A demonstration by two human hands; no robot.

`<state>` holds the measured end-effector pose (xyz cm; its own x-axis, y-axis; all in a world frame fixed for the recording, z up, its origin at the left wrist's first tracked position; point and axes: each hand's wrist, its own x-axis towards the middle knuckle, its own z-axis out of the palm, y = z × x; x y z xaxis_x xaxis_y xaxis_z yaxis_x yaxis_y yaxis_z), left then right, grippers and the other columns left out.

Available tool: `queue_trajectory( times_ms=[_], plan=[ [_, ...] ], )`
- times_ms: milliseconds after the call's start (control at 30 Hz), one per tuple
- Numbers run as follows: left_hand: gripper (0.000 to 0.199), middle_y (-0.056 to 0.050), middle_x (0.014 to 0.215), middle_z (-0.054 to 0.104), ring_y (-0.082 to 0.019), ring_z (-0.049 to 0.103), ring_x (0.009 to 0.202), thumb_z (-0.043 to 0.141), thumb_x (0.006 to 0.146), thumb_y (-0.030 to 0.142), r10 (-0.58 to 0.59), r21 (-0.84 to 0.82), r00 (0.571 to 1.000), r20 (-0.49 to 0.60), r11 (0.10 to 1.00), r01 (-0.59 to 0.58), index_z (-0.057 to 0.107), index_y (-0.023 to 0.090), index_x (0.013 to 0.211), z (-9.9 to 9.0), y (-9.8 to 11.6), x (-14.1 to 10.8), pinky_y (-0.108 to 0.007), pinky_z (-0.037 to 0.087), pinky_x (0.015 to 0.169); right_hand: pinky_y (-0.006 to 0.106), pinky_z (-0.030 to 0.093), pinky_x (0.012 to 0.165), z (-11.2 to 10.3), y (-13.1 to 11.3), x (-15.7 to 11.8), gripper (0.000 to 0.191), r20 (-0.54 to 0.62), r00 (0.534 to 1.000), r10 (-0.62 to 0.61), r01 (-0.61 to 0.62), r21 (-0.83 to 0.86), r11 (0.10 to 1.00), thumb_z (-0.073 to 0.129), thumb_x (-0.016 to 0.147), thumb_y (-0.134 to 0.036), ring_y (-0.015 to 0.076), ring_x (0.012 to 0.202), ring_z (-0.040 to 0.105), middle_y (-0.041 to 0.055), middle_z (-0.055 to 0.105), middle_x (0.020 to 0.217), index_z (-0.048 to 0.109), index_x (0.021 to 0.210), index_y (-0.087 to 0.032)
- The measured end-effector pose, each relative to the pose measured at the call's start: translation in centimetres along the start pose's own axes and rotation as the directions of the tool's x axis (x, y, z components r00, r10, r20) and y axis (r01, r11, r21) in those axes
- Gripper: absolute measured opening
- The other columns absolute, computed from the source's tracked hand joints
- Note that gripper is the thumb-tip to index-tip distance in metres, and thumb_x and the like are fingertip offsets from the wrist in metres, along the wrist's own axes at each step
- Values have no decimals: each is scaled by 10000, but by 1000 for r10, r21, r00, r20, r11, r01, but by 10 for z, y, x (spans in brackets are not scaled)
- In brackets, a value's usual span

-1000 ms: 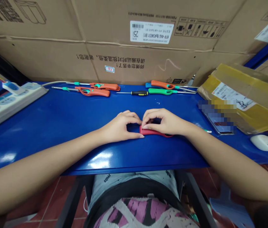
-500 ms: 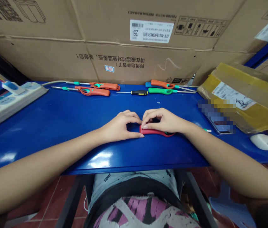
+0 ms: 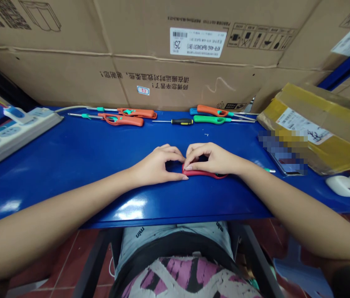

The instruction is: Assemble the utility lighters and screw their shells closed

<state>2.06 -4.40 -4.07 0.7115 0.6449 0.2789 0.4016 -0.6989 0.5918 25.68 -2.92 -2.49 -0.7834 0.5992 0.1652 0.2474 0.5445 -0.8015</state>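
One red lighter lies on the blue counter, under the right hand, with its end reaching the left hand. The left hand is curved, its thumb and finger tips close around that end. Maybe this stops it from sliding. The right hand has its finger tips bunched close together on the same end. I can't tell if they pinch it or a tiny part. The long body rests flat, perhaps so it stays steady.

Past the left hand lie two orange lighters. Past the right hand are one more orange lighter, one green lighter and a bit of one blue lighter. One screwdriver sits ahead, between both groups. They are probably back there to leave room.
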Motion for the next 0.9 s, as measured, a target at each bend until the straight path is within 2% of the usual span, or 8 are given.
queue_trajectory(
  times_ms=[433, 567, 767, 833, 900],
  plan=[
    [347, -39, 1065, 732, -204, 624, 995, 832, 798, 433, 17, -5, 1000, -6, 1000, -17, 769, 207, 1054, 0, -1, 0, -360, 452, 941, 308, 509, 860, -2, 0, -1, 158, 15, 1000, 24, -24, -15, 1000, 713, 897, -302, 147, 864, 648, 38, 683, 936, 807, 946, -186],
    [368, -47, 1058, 727, -205, 629, 990, 830, 798, 440, 23, -11, 1000, -13, 1000, -23, 763, 187, 1056, 0, -1, -1, -357, 459, 940, 327, 511, 857, -4, 2, 0, 203, -24, 999, 38, -38, 9, 999, 699, 905, -355, 158, 870, 659, 45, 700, 950, 806, 968, -195],
    [398, -52, 1077, 730, -214, 632, 1022, 837, 790, 436, 7, -17, 1000, -19, 1000, -7, 762, 197, 1100, 1, -3, -1, -362, 459, 960, 330, 513, 820, -7, 5, 1, 233, -156, 987, 37, -42, -29, 999, 681, 909, -384, 168, 849, 666, 54, 707, 937, 785, 936, -177],
    [407, -52, 1091, 732, -218, 634, 1031, 837, 790, 438, -1, -13, 1000, -19, 1000, 1, 763, 213, 1121, 1, -3, -1, -372, 451, 969, 339, 509, 829, -10, 8, 2, 217, -267, 963, 31, -66, -121, 991, 652, 922, -353, 179, 872, 666, 63, 717, 965, 774, 959, -178],
    [407, -53, 1082, 735, -224, 639, 1026, 837, 787, 451, -13, -10, 1000, -16, 1000, 13, 767, 223, 1118, 2, -2, -2, -381, 447, 967, 354, 508, 851, -16, 14, 5, 200, -408, 913, 18, -134, -256, 957, 612, 932, -299, 199, 926, 662, 78, 722, 1013, 761, 1000, -185]
  ],
)
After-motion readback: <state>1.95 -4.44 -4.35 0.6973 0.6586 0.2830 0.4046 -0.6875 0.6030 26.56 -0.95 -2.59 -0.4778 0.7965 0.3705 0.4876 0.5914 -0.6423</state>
